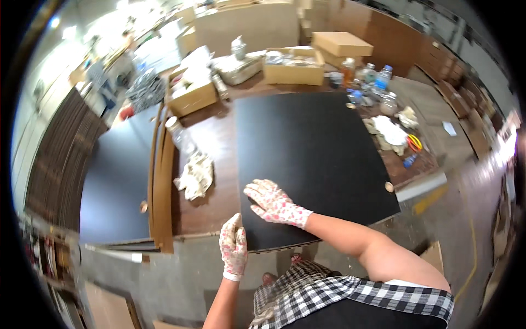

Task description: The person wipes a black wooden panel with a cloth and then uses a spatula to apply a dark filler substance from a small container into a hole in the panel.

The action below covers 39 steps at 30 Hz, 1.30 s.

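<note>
A large flat black panel (312,142) lies on the brown worktable. My right hand (276,204), in a white glove with pink spots, rests palm down on the panel near its left front part, fingers stretched out. At the panel's near left edge is my left hand (234,248), in a matching glove whose fingertips look soiled. Its fingers are closed together against that edge, and their undersides are hidden. Left of the panel, a crumpled off-white rag (196,175) lies on the table beside a clear bottle with a white cap (173,124).
Another stack with a dark panel (115,181) stands at the left, brown strips along its side. Open cardboard boxes (293,75) line the back. Bottles (382,79), rags (390,131) and a yellow-and-red ring-shaped item (414,143) sit at the right. Stacked brown sheets (60,159) stand far left.
</note>
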Each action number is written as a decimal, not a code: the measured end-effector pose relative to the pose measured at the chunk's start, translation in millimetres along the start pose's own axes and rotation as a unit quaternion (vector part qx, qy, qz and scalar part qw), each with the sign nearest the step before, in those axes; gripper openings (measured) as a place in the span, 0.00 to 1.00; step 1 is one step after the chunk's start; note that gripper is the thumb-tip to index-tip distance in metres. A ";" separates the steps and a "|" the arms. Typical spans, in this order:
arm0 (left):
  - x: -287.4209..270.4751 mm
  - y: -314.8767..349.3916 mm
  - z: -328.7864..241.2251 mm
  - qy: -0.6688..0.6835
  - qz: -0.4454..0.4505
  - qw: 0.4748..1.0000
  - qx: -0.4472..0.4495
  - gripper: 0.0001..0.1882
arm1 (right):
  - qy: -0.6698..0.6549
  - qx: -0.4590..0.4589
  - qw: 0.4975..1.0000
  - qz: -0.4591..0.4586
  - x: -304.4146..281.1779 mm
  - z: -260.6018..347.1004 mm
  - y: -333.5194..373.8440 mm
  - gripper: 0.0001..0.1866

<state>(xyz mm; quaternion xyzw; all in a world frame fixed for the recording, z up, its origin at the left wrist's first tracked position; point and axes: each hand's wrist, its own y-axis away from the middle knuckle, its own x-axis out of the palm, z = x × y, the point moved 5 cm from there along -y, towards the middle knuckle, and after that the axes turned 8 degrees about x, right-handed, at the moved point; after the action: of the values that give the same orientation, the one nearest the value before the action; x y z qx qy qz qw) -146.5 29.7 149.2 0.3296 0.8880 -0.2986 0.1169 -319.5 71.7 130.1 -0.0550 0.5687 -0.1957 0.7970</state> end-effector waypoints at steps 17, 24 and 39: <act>220.5 -89.1 -50.0 -0.076 0.141 0.979 0.123 0.21 | -0.283 0.336 0.812 -0.383 -191.7 -318.1 200.8 0.12; 289.1 -115.1 -66.5 -0.334 0.184 0.915 0.131 0.25 | 0.215 0.441 0.781 -0.387 -287.4 -583.4 267.3 0.26; 284.9 -120.9 -82.4 -0.328 0.189 0.921 0.088 0.22 | 0.168 0.358 0.844 -0.363 -335.6 -691.7 215.8 0.32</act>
<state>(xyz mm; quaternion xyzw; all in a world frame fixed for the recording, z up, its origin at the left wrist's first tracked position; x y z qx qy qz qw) -441.8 153.6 154.2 0.3834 0.6911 -0.4397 0.4266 -1000.4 488.6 120.1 0.0658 0.5238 -0.6671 0.5256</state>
